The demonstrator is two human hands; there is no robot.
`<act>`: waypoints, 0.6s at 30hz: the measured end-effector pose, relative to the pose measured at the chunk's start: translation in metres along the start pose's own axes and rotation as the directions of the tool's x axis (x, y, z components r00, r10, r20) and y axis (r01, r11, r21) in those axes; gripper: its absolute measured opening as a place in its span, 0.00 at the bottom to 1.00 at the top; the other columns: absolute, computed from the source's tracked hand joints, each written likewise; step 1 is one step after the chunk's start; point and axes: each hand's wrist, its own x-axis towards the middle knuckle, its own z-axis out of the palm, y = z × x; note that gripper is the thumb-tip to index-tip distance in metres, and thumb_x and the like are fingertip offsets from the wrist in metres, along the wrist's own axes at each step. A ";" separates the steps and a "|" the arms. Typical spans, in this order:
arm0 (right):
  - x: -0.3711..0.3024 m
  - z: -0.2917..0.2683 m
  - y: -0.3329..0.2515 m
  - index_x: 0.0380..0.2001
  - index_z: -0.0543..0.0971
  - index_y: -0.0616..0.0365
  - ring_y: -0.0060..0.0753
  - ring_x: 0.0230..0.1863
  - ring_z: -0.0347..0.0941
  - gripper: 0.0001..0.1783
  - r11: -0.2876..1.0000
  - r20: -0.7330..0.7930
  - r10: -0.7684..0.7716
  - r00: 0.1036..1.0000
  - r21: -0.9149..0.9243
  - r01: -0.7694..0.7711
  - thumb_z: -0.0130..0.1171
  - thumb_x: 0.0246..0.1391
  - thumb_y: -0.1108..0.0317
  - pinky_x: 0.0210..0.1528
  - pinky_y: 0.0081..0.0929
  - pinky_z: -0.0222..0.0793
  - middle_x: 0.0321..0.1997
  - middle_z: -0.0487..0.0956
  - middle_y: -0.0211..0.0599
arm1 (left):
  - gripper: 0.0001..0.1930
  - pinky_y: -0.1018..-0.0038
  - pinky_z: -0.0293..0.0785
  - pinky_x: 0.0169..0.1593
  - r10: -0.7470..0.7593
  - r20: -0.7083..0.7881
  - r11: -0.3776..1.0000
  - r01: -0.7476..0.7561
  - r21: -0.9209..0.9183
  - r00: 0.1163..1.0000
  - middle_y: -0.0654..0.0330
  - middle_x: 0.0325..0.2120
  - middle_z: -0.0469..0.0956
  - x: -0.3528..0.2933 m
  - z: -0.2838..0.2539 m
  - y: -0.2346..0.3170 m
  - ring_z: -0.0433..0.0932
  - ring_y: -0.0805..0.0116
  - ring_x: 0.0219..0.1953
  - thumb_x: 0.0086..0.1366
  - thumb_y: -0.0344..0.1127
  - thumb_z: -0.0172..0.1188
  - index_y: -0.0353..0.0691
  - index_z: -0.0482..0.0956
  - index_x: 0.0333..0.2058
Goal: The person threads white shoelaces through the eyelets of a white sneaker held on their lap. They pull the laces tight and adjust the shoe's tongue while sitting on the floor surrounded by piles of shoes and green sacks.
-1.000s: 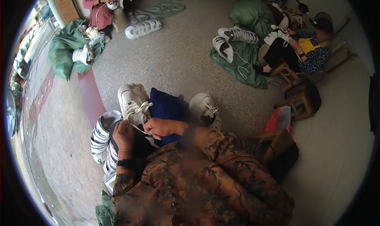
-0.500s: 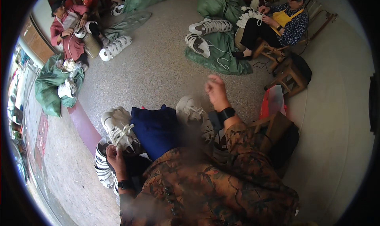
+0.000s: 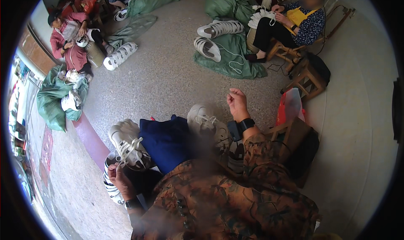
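My left hand (image 3: 119, 178) is closed in a pinch beside a white lace-up sneaker (image 3: 125, 135), with the end of a white shoelace (image 3: 122, 159) at its fingertips. More white, strapped shoes (image 3: 112, 188) lie stacked under that hand. My right hand (image 3: 237, 103) is raised above the floor, thumb and fingers pressed together; whatever they hold, if anything, is too small to make out. Below and left of it sits another white laced sneaker (image 3: 203, 116). Dark blue cloth (image 3: 165, 140) lies between the two sneakers.
Two seated people (image 3: 72, 44) (image 3: 290, 23) handle white shoes ahead on either side. Green sacks (image 3: 229, 63) (image 3: 54, 99) and long stacks of shoes (image 3: 121, 56) lie on the floor. To my right stand a red-and-white bag (image 3: 290, 105) and wooden stools (image 3: 309, 80).
My right hand has moved slightly right and down, its fingers now drawn together. My left hand has shifted a little left and down from the sneaker's laces.
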 end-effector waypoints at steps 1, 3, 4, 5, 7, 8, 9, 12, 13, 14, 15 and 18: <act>-0.001 -0.002 0.004 0.36 0.71 0.60 0.26 0.23 0.68 0.07 1.000 -0.005 0.007 1.000 -0.003 -0.007 0.50 0.51 0.79 0.22 0.18 0.63 0.24 0.69 0.32 | 0.06 0.82 0.63 0.37 -0.008 0.006 1.000 0.008 -0.004 1.000 0.65 0.29 0.73 0.002 -0.006 0.000 0.68 0.79 0.30 0.57 0.26 0.59 0.41 0.71 0.32; -0.005 -0.005 0.009 0.35 0.72 0.60 0.25 0.23 0.68 0.07 1.000 -0.016 0.024 1.000 -0.014 -0.024 0.50 0.51 0.79 0.21 0.18 0.63 0.24 0.69 0.31 | 0.06 0.84 0.63 0.37 -0.026 0.016 1.000 0.026 -0.010 1.000 0.65 0.29 0.73 0.002 -0.013 0.003 0.67 0.80 0.30 0.57 0.26 0.59 0.41 0.72 0.32; -0.006 -0.006 0.010 0.34 0.72 0.60 0.25 0.23 0.68 0.06 0.999 -0.008 0.026 1.000 -0.020 -0.026 0.51 0.51 0.79 0.21 0.18 0.63 0.24 0.69 0.31 | 0.05 0.85 0.62 0.36 -0.032 0.014 0.999 0.031 0.030 0.999 0.66 0.28 0.73 0.000 -0.015 0.003 0.67 0.81 0.29 0.57 0.25 0.58 0.40 0.72 0.31; -0.006 -0.008 0.009 0.34 0.72 0.60 0.25 0.23 0.68 0.06 0.999 0.001 0.027 1.000 -0.027 -0.027 0.51 0.51 0.79 0.21 0.18 0.63 0.24 0.70 0.31 | 0.05 0.85 0.62 0.36 -0.044 0.022 0.997 0.042 0.067 0.999 0.66 0.28 0.73 0.001 -0.018 0.000 0.67 0.81 0.29 0.57 0.25 0.59 0.40 0.72 0.31; -0.010 -0.013 0.009 0.34 0.72 0.59 0.25 0.23 0.68 0.06 0.999 0.011 0.031 0.999 -0.039 -0.031 0.51 0.51 0.79 0.21 0.18 0.64 0.24 0.70 0.31 | 0.04 0.84 0.63 0.36 -0.069 0.037 0.988 0.063 0.142 0.997 0.66 0.28 0.73 0.003 -0.027 -0.008 0.67 0.81 0.28 0.57 0.25 0.59 0.39 0.72 0.31; -0.011 -0.015 0.008 0.33 0.72 0.59 0.25 0.23 0.68 0.06 0.999 0.015 0.028 1.000 -0.043 -0.027 0.51 0.51 0.79 0.21 0.18 0.64 0.24 0.70 0.31 | 0.05 0.84 0.63 0.37 -0.047 0.008 0.988 0.046 0.149 0.999 0.67 0.27 0.73 0.003 -0.020 -0.008 0.67 0.80 0.29 0.57 0.25 0.59 0.38 0.72 0.31; -0.013 -0.016 0.008 0.33 0.72 0.59 0.24 0.23 0.68 0.06 0.999 0.019 0.025 1.000 -0.047 -0.024 0.51 0.52 0.79 0.21 0.18 0.64 0.24 0.70 0.31 | 0.05 0.84 0.63 0.37 -0.033 0.018 0.986 0.030 0.166 0.999 0.67 0.27 0.72 0.002 -0.014 -0.006 0.67 0.80 0.29 0.57 0.25 0.59 0.38 0.72 0.31; -0.023 -0.022 0.016 0.33 0.72 0.58 0.24 0.23 0.68 0.05 0.997 -0.015 0.063 0.998 -0.053 -0.064 0.50 0.52 0.78 0.21 0.18 0.64 0.23 0.70 0.31 | 0.05 0.83 0.64 0.36 -0.002 0.049 0.976 -0.008 0.218 0.999 0.67 0.26 0.72 0.001 -0.012 -0.005 0.67 0.80 0.29 0.57 0.25 0.59 0.38 0.72 0.32; -0.026 -0.024 0.021 0.33 0.72 0.58 0.24 0.23 0.68 0.05 0.994 -0.012 0.085 0.996 -0.067 -0.086 0.51 0.52 0.78 0.21 0.18 0.64 0.23 0.70 0.30 | 0.04 0.83 0.64 0.35 -0.005 0.061 0.972 -0.010 0.235 0.998 0.68 0.25 0.72 0.003 -0.021 -0.012 0.67 0.79 0.29 0.57 0.25 0.59 0.38 0.72 0.31; -0.031 -0.027 0.026 0.32 0.72 0.58 0.23 0.23 0.68 0.05 0.991 -0.015 0.104 0.994 -0.081 -0.105 0.51 0.52 0.78 0.21 0.18 0.64 0.23 0.70 0.30 | 0.04 0.82 0.64 0.35 -0.011 0.077 0.968 -0.008 0.250 0.997 0.68 0.25 0.71 0.004 -0.022 -0.014 0.67 0.79 0.28 0.57 0.25 0.59 0.38 0.73 0.31; -0.035 -0.031 0.030 0.32 0.72 0.58 0.23 0.22 0.68 0.05 0.988 -0.018 0.123 0.992 -0.095 -0.124 0.51 0.52 0.79 0.21 0.18 0.64 0.23 0.70 0.30 | 0.04 0.82 0.64 0.34 0.030 0.098 0.927 -0.065 0.370 0.995 0.68 0.24 0.71 0.005 -0.023 -0.016 0.67 0.79 0.27 0.57 0.25 0.58 0.37 0.73 0.30; -0.034 -0.039 0.033 0.33 0.72 0.58 0.24 0.22 0.68 0.06 0.985 -0.025 0.141 0.990 -0.095 -0.142 0.51 0.51 0.79 0.22 0.18 0.64 0.22 0.70 0.31 | 0.02 0.80 0.64 0.31 0.130 0.162 0.756 -0.203 0.622 0.978 0.67 0.22 0.71 0.007 -0.023 -0.022 0.66 0.77 0.25 0.57 0.26 0.57 0.36 0.72 0.28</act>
